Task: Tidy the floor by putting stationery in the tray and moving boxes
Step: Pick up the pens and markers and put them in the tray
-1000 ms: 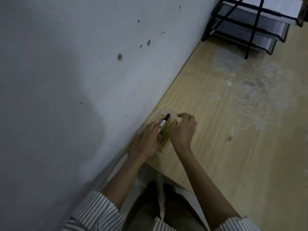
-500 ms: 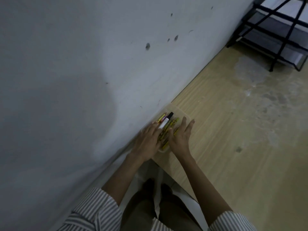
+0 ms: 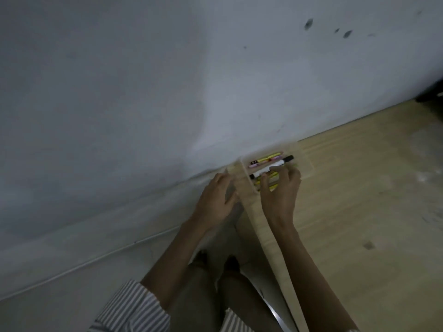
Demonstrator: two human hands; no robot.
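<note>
A clear plastic tray [image 3: 308, 164] sits on the corner of a pale wooden board [image 3: 359, 212], against the wall. It holds yellow and pink pens [image 3: 269, 157] and a white marker with a black cap [image 3: 285, 160]. My right hand [image 3: 280, 197] is over the tray's near side, with thumb and fingers curled on the marker and the pens below it. My left hand [image 3: 215, 200] rests with fingers apart against the board's left edge, just beside the tray's end. It holds nothing.
The grey wall [image 3: 215, 80] runs close behind the tray. A white cable [image 3: 96, 259] lies along the grey floor at the left. A dark object [image 3: 431, 93] stands at the far right by the wall. My knees are below the hands.
The view has swung left, so the black wire rack has left the frame. My right hand went from flat over the pens to curled on the marker; my left hand slid off the tray to the board's edge.
</note>
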